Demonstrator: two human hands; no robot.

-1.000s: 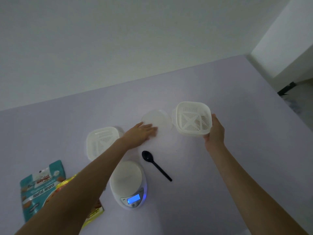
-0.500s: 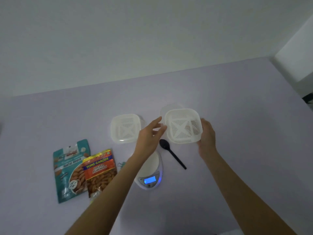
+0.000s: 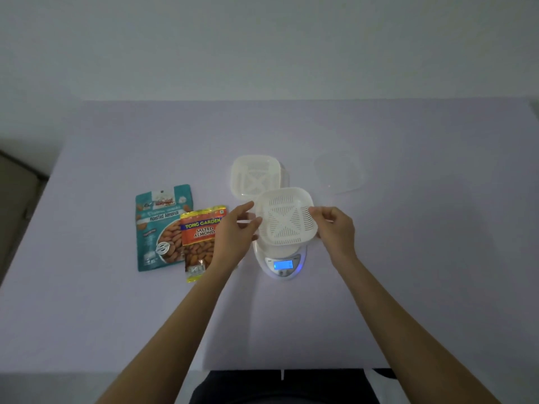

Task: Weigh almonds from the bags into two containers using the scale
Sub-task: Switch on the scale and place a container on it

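A white slotted container [image 3: 286, 218] hangs just over the white scale [image 3: 281, 259], whose blue display is lit. My right hand [image 3: 335, 228] grips the container's right edge. My left hand [image 3: 237, 228] touches its left edge with relaxed, fairly straight fingers. A second white container [image 3: 252, 173] stands on the table right behind. A teal bag of roasted almonds [image 3: 159, 228] and an orange bag of salted almonds [image 3: 199, 240] lie flat to the left of the scale; my left wrist covers part of the orange bag.
A clear lid [image 3: 339, 173] lies on the lilac table [image 3: 408, 258] at the back right. The table's left edge drops off beside a dark floor strip. The black spoon is hidden from view.
The slotted container has come from the right, down and toward me, to a spot over the scale. My left hand left the clear lid and reached the container's left edge. The camera has shifted.
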